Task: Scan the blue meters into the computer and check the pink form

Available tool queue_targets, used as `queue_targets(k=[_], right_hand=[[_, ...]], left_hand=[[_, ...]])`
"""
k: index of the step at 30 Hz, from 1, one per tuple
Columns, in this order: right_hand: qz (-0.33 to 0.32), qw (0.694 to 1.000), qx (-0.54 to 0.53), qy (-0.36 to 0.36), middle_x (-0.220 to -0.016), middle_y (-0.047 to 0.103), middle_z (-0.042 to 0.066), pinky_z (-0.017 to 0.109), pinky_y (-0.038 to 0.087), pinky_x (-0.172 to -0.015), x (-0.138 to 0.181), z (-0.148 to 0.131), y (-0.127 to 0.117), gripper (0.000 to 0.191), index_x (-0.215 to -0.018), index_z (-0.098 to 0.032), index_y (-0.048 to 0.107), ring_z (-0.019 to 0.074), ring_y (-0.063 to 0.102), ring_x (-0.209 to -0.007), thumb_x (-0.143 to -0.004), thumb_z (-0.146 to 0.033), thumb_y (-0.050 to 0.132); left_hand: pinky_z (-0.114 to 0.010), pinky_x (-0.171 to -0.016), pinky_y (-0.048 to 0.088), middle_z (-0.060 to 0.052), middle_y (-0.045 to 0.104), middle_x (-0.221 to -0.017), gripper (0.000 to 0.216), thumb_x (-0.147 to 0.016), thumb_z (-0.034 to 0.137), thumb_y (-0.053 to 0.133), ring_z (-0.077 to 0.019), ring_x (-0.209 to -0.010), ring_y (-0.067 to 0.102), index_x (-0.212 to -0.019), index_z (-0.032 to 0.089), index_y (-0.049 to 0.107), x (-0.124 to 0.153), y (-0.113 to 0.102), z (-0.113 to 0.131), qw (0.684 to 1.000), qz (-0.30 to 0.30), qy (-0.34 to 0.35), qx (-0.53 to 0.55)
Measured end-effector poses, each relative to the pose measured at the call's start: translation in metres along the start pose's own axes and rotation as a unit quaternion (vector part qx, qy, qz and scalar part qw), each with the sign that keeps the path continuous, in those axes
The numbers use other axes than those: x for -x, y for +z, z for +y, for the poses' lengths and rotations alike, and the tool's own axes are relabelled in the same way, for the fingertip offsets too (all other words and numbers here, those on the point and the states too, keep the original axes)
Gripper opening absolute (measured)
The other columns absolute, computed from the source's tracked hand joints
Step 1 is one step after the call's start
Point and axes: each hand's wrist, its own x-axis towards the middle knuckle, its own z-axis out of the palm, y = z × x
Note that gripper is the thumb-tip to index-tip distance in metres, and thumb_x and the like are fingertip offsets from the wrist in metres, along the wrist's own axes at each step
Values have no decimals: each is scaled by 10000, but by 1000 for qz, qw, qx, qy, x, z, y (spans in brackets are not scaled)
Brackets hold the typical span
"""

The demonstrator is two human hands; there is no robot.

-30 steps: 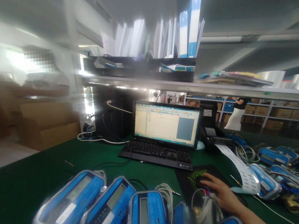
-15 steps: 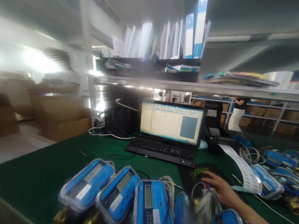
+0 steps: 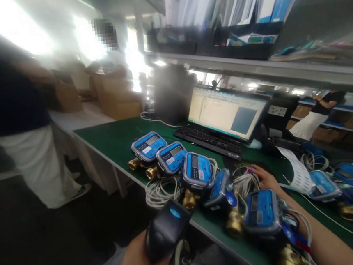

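My left hand (image 3: 137, 257) is wrapped round a black handheld barcode scanner (image 3: 166, 230), held low in front of the bench edge. My right hand (image 3: 266, 180) rests over a black mouse pad (image 3: 261, 164) behind the meters, fingers bent forward; whatever lies under them is hidden by cables. Between the hands stand several blue meters with displays and brass fittings: one upright meter (image 3: 197, 170), one turned sideways (image 3: 220, 188), and one by my right forearm (image 3: 261, 211). Coiled grey cable (image 3: 161, 191) hangs beside the bench edge.
Behind the meters are a keyboard (image 3: 208, 140) and a lit monitor (image 3: 224, 109). A printed label strip (image 3: 296, 173) and more meters (image 3: 323, 183) lie right. A shelf (image 3: 219, 58) with folders runs above. One person (image 3: 16, 109) stands left; others are farther back.
My view has swung left and down, so the scanner in my left hand now shows. A person in dark top and white trousers has come into view on the left. My right hand stays near the pad.
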Motion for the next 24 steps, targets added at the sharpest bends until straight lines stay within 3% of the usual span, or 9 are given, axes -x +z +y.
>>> queue_targets(k=[4, 9, 16, 24], right_hand=[[-3, 1000, 2, -1, -1308, 475, 115, 444, 389, -1012, -1, 3, -1, 538, -1198, -154, 608, 313, 472, -1170, -798, -503, 519], [-20, 1000, 3, -2, -1321, 464, 98, 418, 381, -1017, -3, -4, -4, 534, -1223, -174, 593, 302, 443, -1200, -800, -492, 523], [-13, 1000, 5, 14, -1307, 479, 107, 431, 379, -1009, -4, -9, -3, 525, -1216, -193, 602, 300, 449, -1195, -794, -497, 524], [-5, 1000, -12, 7, -1304, 483, 93, 416, 388, -1007, -4, 0, 2, 502, -1211, -209, 605, 294, 464, -1180, -771, -447, 561]], left_hand=[[-186, -579, 465, -3, 601, -662, 180, -696, 311, 632, -152, -616, 546, -762, 147, 604, 4, 12, 9, 1000, -16, 25, 9], [-225, -621, 469, -19, 614, -705, 176, -723, 300, 577, -185, -681, 562, -767, 131, 592, 3, 27, 16, 1000, 14, 21, -7], [-264, -737, 471, -29, 622, -821, 256, -761, 351, 573, -205, -777, 578, -904, 139, 563, -1, 39, 6, 999, 19, 29, -28], [-267, -733, 471, -22, 610, -737, 282, -755, 385, 572, -195, -690, 561, -877, 132, 589, 0, 42, 12, 996, 43, 23, -73]])
